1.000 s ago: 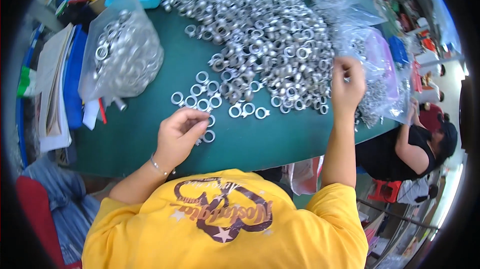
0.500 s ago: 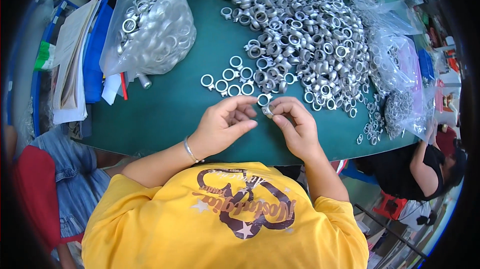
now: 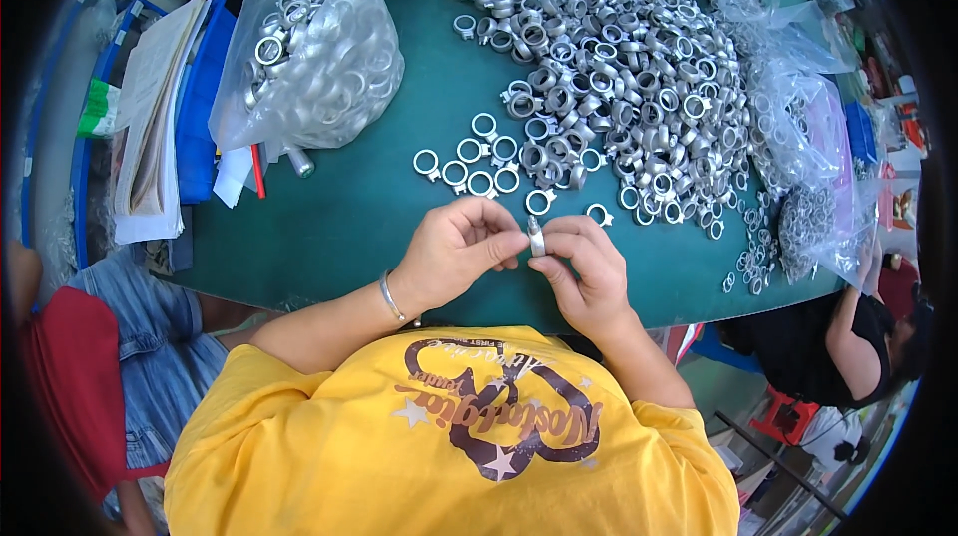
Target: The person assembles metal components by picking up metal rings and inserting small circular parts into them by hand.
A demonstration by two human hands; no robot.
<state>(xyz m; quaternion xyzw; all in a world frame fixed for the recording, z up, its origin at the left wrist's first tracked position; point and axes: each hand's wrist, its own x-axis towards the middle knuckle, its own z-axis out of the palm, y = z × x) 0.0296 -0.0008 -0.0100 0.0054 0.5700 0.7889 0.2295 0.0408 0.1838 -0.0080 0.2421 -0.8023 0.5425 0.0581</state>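
My right hand (image 3: 587,274) pinches a metal ring clamp (image 3: 537,240) with a small lug, turned edge-on above the near part of the green table. My left hand (image 3: 464,249) is closed beside it, thumb and forefinger pressed together at the clamp's left edge. Whatever those left fingertips hold, if anything, is too small to make out. Just beyond my hands lie two loose ring clamps (image 3: 539,202). A small group of similar clamps (image 3: 480,183) lies flat a little farther left, next to a large heap of ring clamps (image 3: 639,87).
A clear plastic bag of rings (image 3: 319,77) stands at the far left, near a blue bin (image 3: 208,102) with papers. Thin small rings (image 3: 763,247) and plastic bags (image 3: 803,157) lie at the right. People sit on both sides of the green table (image 3: 329,207).
Both hands have come slightly nearer to me. My left fingers have closed in from apart to a pinch at the clamp, which is now turned edge-on. Another loose clamp shows beyond my right hand.
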